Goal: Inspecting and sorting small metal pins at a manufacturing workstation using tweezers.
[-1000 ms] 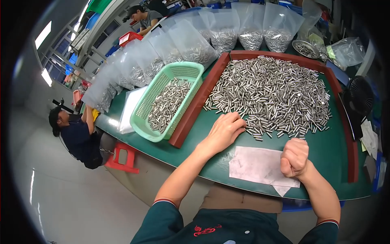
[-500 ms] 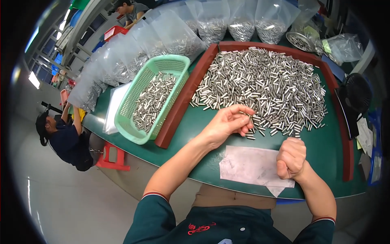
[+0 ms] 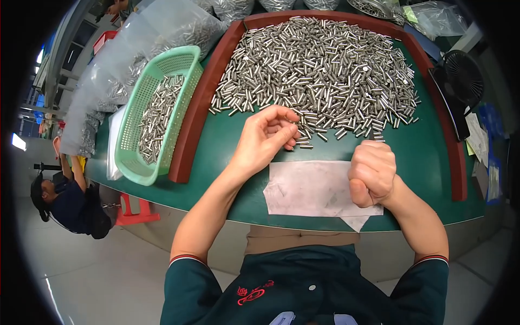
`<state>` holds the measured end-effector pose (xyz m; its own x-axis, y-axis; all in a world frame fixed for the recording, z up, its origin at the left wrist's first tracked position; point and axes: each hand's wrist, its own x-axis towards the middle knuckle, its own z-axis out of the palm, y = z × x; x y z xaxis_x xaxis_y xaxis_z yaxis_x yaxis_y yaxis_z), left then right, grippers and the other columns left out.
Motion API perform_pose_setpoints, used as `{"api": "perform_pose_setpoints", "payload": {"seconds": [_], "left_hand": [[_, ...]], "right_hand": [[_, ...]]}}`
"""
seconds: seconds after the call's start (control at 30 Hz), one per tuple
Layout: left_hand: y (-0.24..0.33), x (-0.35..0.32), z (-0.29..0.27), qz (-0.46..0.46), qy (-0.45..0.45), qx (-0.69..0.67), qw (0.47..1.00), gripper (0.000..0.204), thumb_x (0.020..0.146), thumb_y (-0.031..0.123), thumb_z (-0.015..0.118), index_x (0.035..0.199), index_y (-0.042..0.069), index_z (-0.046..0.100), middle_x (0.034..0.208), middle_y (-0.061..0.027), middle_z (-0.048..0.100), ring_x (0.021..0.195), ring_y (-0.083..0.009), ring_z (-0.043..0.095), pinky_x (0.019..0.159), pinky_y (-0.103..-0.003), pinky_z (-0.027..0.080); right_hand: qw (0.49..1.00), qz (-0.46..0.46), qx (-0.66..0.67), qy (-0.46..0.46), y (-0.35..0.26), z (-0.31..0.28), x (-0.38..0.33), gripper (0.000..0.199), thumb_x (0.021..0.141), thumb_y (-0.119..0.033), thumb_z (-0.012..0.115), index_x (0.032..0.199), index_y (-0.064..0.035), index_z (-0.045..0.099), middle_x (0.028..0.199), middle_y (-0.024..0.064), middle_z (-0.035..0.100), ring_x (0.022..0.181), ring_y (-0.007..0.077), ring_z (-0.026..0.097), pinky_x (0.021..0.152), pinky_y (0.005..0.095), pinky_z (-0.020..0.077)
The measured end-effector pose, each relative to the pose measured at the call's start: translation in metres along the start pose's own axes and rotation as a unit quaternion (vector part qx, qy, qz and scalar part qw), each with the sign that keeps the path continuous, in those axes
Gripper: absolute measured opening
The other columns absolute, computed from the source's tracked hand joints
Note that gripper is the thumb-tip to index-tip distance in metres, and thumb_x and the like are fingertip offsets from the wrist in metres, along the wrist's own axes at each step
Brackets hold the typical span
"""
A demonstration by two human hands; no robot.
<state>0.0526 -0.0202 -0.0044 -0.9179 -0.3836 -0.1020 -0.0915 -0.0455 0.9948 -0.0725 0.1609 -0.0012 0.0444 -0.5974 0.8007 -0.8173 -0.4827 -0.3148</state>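
Many short shiny metal pins (image 3: 325, 73) lie heaped on the green tabletop. At the heap's near edge, my left hand (image 3: 268, 138) has its fingers curled and its thumb close to the index finger. Whether a pin is between those fingers is hidden. My right hand (image 3: 372, 172) is wrapped in a fist over the right end of a pale, smudged cloth (image 3: 309, 187). A narrow dark end shows just above that fist, against the pins; the rest of the held thing is covered by the fingers.
Dark red rails (image 3: 190, 127) border the heap on the left, back and right. A green perforated basket (image 3: 127, 157) holding more pins stands left, beside clear bags (image 3: 157, 27) of pins. At right is a black fan (image 3: 463, 78). A person (image 3: 70, 203) works far left.
The whole view has shifted, so the table and heap sit higher and further left in the picture. Both hands keep nearly the same places and closed shapes by the heap.
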Motion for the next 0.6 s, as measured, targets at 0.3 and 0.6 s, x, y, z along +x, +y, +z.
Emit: {"api": "perform_pose_setpoints", "payload": {"seconds": [0.3, 0.6], "left_hand": [[0.0004, -0.0018, 0.0030, 0.014, 0.023, -0.010, 1.000, 0.017, 0.082, 0.001, 0.057, 0.097, -0.001, 0.050, 0.075, -0.0053, 0.058, 0.065, -0.0090, 0.057, 0.058, -0.021, 0.048], [-0.0004, -0.0023, 0.0030, 0.033, 0.057, 0.082, 0.994, 0.017, 0.082, 0.002, 0.058, 0.099, -0.003, 0.057, 0.083, -0.0075, 0.062, 0.069, -0.0089, 0.058, 0.064, -0.020, 0.048]], "right_hand": [[1.000, -0.004, -0.001, -0.002, -0.0021, -0.0019, -0.0008, 0.027, 0.069, -0.012, 0.055, 0.050, -0.0074, 0.035, 0.050, 0.0028, 0.027, 0.038, 0.0176, 0.030, 0.037, 0.0295, 0.0227], [1.000, 0.001, -0.007, -0.005, -0.0012, -0.0010, -0.0013, 0.027, 0.068, -0.012, 0.055, 0.050, -0.0080, 0.035, 0.050, 0.0028, 0.027, 0.038, 0.0176, 0.030, 0.037, 0.0294, 0.0229]]}}
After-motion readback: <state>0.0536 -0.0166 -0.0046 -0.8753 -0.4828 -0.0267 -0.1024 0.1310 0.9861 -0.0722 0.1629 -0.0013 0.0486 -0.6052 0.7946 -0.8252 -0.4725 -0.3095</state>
